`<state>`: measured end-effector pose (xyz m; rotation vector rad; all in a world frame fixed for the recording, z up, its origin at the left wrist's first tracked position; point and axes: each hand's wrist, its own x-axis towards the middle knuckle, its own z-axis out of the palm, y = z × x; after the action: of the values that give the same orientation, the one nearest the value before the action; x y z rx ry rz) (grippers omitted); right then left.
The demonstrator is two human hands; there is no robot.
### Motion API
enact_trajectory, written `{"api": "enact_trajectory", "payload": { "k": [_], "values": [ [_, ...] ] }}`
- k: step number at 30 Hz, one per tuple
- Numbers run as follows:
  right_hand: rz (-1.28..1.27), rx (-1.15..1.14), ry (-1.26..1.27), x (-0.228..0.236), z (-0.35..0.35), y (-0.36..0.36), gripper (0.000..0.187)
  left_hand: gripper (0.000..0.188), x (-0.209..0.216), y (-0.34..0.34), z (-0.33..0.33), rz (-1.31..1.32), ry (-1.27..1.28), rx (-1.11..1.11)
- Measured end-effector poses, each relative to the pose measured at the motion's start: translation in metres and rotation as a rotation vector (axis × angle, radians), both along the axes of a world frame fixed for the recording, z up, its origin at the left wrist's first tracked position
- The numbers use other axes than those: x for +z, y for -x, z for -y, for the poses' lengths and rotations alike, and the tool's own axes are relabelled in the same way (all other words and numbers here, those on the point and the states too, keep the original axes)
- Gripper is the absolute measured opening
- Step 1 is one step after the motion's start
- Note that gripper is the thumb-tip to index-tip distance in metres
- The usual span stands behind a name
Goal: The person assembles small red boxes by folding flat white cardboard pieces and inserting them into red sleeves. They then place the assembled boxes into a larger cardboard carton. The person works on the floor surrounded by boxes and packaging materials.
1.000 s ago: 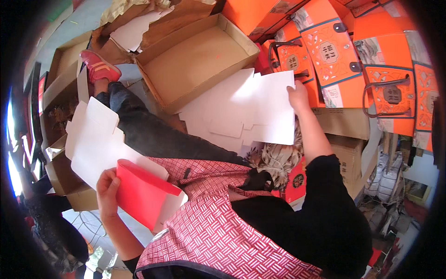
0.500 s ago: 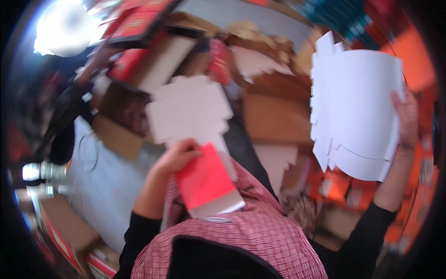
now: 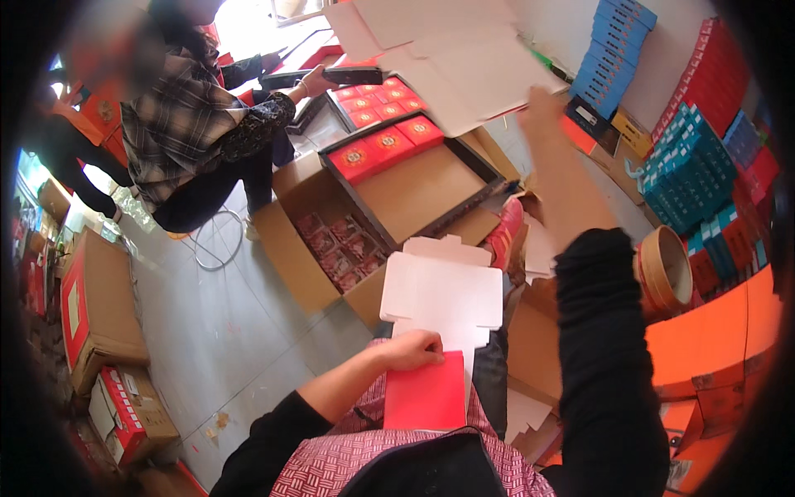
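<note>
Across my lap lies a die-cut cardboard box blank (image 3: 443, 286), white on its flaps with a red panel nearest me. My left hand (image 3: 410, 351) grips it by the top of the red panel, its fingers curled over the edge. With my right arm stretched far forward, my right hand (image 3: 542, 108) holds a large white cardboard sheet (image 3: 455, 66) with cut edges by its near right corner. The right hand is blurred and its fingertips are partly hidden by the sheet.
A dark-rimmed tray (image 3: 410, 174) with red boxes rests on an open carton (image 3: 290, 248) ahead. A co-worker in a plaid shirt (image 3: 178, 116) crouches at the far left. Stacked teal boxes (image 3: 687, 170), a round wooden tub (image 3: 662, 265) and orange boxes (image 3: 716, 331) line the right.
My right hand has swung the white sheet from the right side to far ahead. The view has shifted to show more of the room. My left hand keeps hold of the red-panelled blank.
</note>
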<state>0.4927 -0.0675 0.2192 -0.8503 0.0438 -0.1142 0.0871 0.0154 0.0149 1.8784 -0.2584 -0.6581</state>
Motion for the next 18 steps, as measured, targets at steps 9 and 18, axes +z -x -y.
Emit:
{"api": "enact_trajectory", "payload": {
  "k": [9, 18],
  "values": [
    [-0.615, 0.326, 0.415, -0.215, -0.164, 0.088, 0.044, 0.018, 0.005, -0.01, -0.006, 0.037, -0.035, 0.048],
    [-0.19, 0.754, 0.47, -0.211, -0.066, 0.14, 0.021, 0.011, 0.011, -0.013, -0.007, 0.053, -0.03, 0.055]
  ]
}}
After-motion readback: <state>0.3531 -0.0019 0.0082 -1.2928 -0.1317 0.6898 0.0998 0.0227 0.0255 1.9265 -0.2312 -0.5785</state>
